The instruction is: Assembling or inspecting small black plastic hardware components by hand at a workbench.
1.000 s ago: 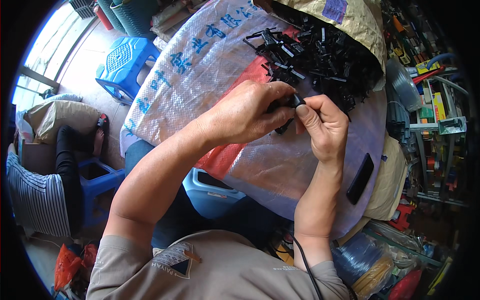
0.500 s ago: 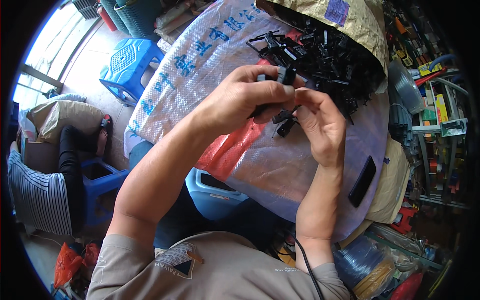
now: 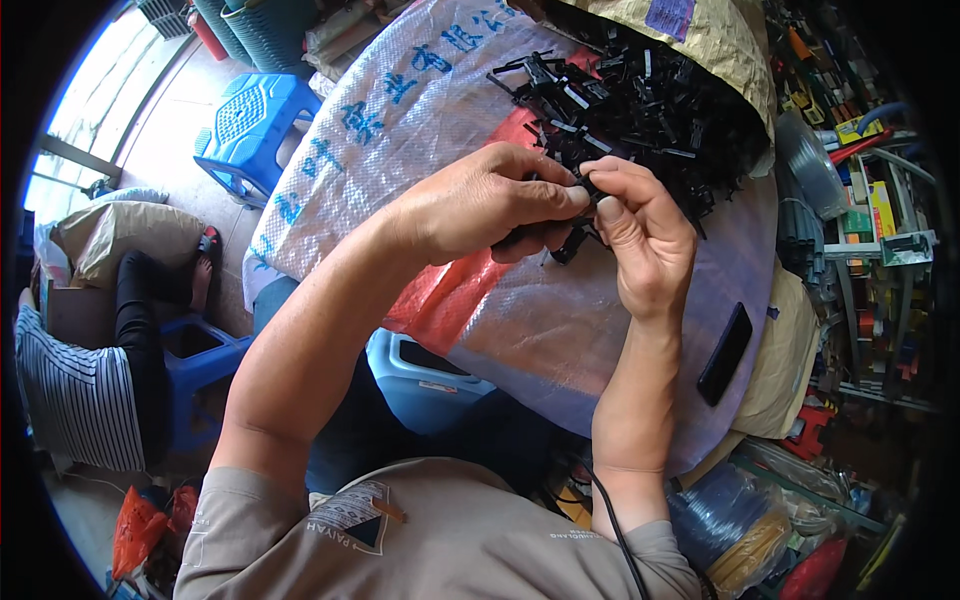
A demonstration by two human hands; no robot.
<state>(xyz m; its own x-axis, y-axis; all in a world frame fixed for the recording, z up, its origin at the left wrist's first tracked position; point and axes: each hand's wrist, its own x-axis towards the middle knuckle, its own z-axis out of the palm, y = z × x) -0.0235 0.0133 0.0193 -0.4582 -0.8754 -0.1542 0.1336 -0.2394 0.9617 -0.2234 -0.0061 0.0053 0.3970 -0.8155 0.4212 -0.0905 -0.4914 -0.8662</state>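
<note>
My left hand (image 3: 505,200) is closed around a small black plastic part (image 3: 514,238), mostly hidden by the fingers. Touching its fingertips, my right hand (image 3: 645,240) is bent into a pinch at the part's far end; whatever lies between its thumb and forefinger is too small to make out. Just beyond both hands spreads a heap of black plastic parts (image 3: 650,120), some with thin arms and shiny strips. A few loose black pieces (image 3: 568,245) lie below my fingers on the white woven sheet (image 3: 400,130), which has a red band (image 3: 450,300).
A brown paper sack (image 3: 725,50) opens over the heap. At the sheet's right edge lies a black phone (image 3: 725,355). Blue stools (image 3: 250,125) stand to the left, near a seated person in a striped top (image 3: 85,400). Crowded shelves (image 3: 870,250) line the right side.
My left hand has turned, so the dark part that showed above its fingers is now mostly covered. The fingertips of both hands have come closer together, with the right hand slightly higher.
</note>
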